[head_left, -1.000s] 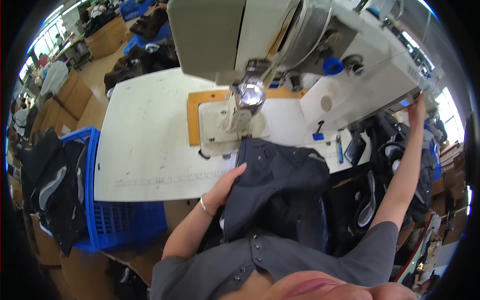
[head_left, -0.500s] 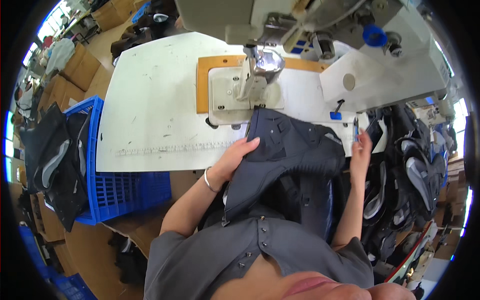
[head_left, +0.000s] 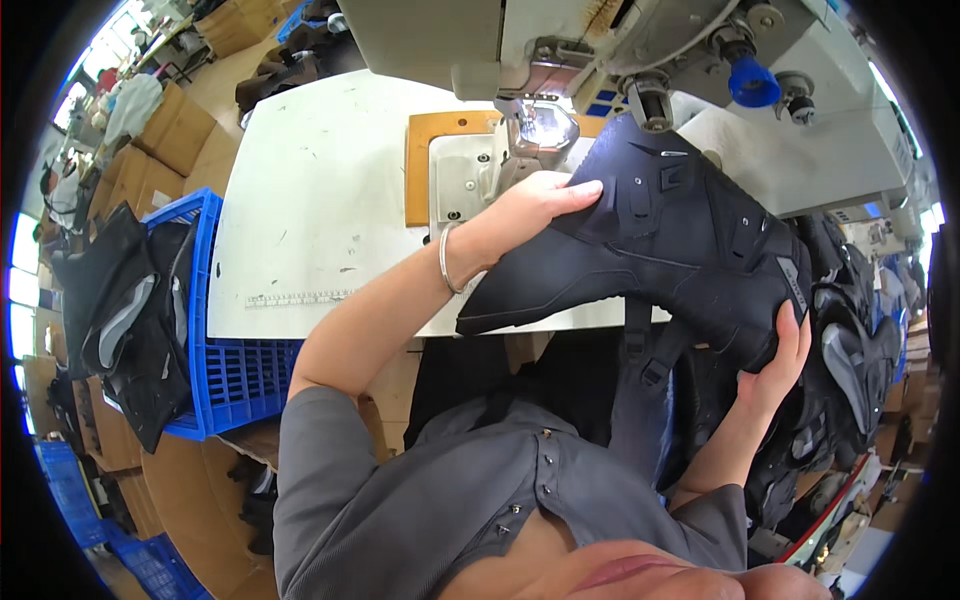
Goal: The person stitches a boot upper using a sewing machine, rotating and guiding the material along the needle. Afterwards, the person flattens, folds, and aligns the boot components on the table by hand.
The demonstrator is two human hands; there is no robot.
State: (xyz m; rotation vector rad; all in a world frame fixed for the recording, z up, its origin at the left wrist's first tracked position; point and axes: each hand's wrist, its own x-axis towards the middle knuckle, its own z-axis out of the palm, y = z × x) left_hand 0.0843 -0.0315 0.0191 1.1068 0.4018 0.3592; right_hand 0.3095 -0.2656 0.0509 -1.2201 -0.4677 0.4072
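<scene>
A black boot upper (head_left: 640,240), with molded panels, small eyelets and a grey patch, is lifted above the table's front right part. My left hand (head_left: 535,210) grips its upper left edge, thumb on the near face and fingers behind. My right hand (head_left: 780,355) is closed around the lower right end, beside the grey patch. A black strap with a buckle (head_left: 637,340) hangs below the upper. Just beyond my left hand stands the sewing machine's post and lit needle area (head_left: 540,130), partly covered by the upper.
The white sewing table (head_left: 310,200) carries a printed ruler strip near its front edge. At the left stands a blue plastic crate (head_left: 235,385) with black boot pieces (head_left: 130,320). More black and grey pieces (head_left: 850,350) are heaped at the right. The machine head (head_left: 430,40) overhangs the far side.
The boot upper has been raised and shifted right, turned more broadly toward me. My right hand has moved down onto its right end; the slim blue item near that hand no longer shows.
</scene>
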